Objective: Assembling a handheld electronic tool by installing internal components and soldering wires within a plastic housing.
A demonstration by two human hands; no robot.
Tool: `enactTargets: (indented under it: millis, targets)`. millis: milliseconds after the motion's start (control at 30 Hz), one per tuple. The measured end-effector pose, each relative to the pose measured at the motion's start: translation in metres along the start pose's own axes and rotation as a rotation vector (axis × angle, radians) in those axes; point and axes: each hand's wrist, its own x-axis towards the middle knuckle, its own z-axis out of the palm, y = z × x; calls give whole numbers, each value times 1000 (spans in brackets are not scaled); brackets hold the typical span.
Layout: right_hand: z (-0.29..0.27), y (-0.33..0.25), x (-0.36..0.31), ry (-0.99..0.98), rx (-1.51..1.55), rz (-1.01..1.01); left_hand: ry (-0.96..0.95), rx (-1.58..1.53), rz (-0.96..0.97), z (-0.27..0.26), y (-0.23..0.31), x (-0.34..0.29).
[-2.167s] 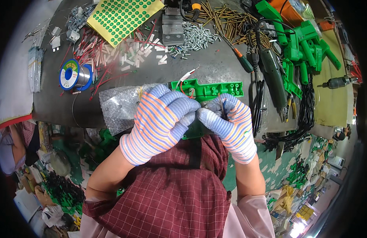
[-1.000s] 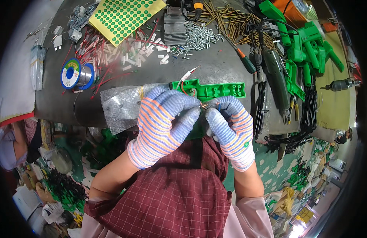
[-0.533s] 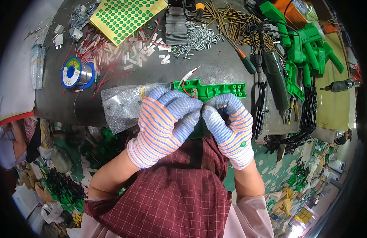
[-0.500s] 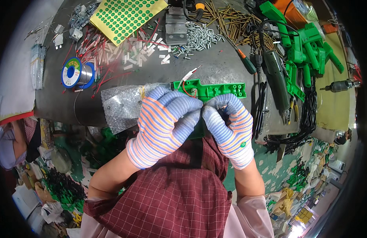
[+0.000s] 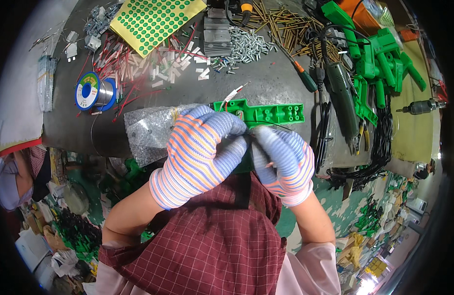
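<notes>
My left hand (image 5: 195,152), in a striped knit glove, has its thumb and fingertips pinched together at the near edge of a green plastic housing half (image 5: 273,114). Against those fingertips my right hand (image 5: 285,160), gloved alike and slightly blurred, is closed too. What lies between the fingertips is hidden. A thin black wire (image 5: 278,126) runs from around the fingertips, over the housing and toward the back of my right hand. From the housing's left end sticks up a white-sleeved lead (image 5: 233,93) with a bare tip. Bubble wrap (image 5: 148,132) lies beside my left hand.
A solder spool (image 5: 93,92), red wires with white sleeves (image 5: 133,66), a green-dot sticker sheet (image 5: 156,22), finned metal pieces (image 5: 217,37) and screws (image 5: 249,45) spread across the back. To the right are a screwdriver (image 5: 305,78), a power screwdriver (image 5: 342,88) and green housings (image 5: 384,59).
My right hand has rolled over, its knuckles now turned more upward, and a black wire shows above it. My left hand has shifted slightly left, fingertips still pinched.
</notes>
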Motion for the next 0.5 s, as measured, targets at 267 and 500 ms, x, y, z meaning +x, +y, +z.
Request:
enactTargets:
  millis: [267,500]
  targets:
    - [-18,7,18,-468,825,776,40,352,337,-1,2,2]
    - [-28,-4,15,-286,190,330,-50,95,140,-2,-4,5]
